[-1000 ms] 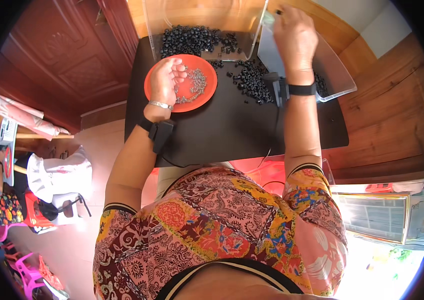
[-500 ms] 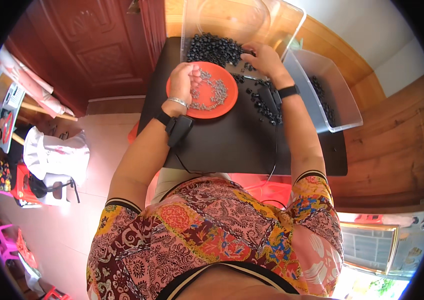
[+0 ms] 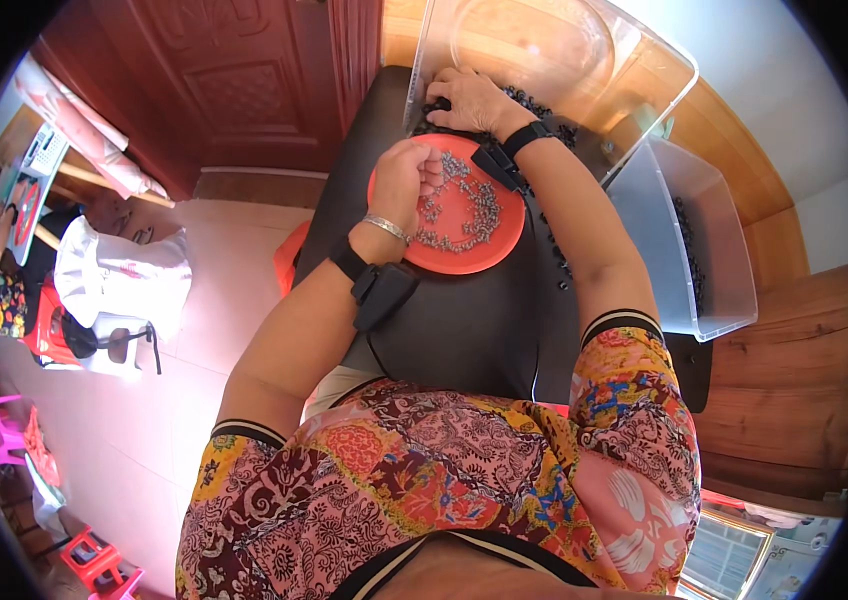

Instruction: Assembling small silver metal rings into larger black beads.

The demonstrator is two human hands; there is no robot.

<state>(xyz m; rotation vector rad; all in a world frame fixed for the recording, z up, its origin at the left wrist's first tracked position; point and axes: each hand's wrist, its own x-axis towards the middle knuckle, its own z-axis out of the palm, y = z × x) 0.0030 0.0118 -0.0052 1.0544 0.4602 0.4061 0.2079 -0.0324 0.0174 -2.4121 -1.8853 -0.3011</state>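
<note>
By the red plate's edges [image 3: 508, 234], hands [image 3: 410, 182] [image 3: 476, 102] curl, contents unclear; black tabletop [image 3: 459, 335] spreads nearer.

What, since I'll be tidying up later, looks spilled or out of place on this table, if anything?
Small black parts lie loose on the dark tabletop just right of the orange plate, outside any bin, so they look spilled. The clear plastic bin behind the plate also looks tipped onto its side, perhaps deliberately.

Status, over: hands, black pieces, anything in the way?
Left hand curled over red plate, grip hidden. Right hand at black pieces in clear bin. Right wrist device overlaps plate edge in view.
</note>
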